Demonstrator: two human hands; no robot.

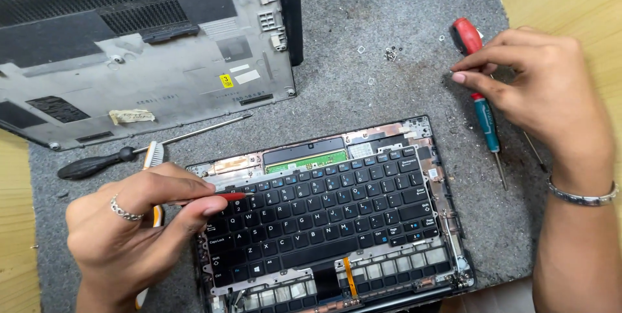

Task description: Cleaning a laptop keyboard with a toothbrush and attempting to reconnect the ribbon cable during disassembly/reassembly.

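Pinching a thin red-tipped tool (223, 197) in my left hand (129, 222), I've got thumb and fingers closed tight on it, the tip lying over the upper-left keys of the black keyboard (324, 216). That keyboard sits loose in the opened laptop chassis (447, 222) right in front of me, tilted a little clockwise, with an orange ribbon cable (350, 277) showing at its lower edge and a green circuit strip (308, 161) just above the top row. My left hand is curled, ring on one finger, knuckles toward me, and it covers most of a white-and-orange brush (153, 155) lying under it; only the bristled head pokes out beyond my thumb.

Further out, a long black-handled screwdriver (97, 165) lies across the grey felt mat (363, 86), shaft pointing up to the right, just beyond the brush. Over on the right, my right hand (544, 86) hovers palm down, bracelet at the wrist, thumb and forefinger pressed together; something tiny may be between them, I can't make it out. Under it lies a screwdriver with a red and teal handle (476, 86), partly blocked by my fingers. Small loose screws (391, 54) are scattered on the mat nearby. Farthest back, the grey laptop bottom cover (149, 67) lies inside-up at top left.
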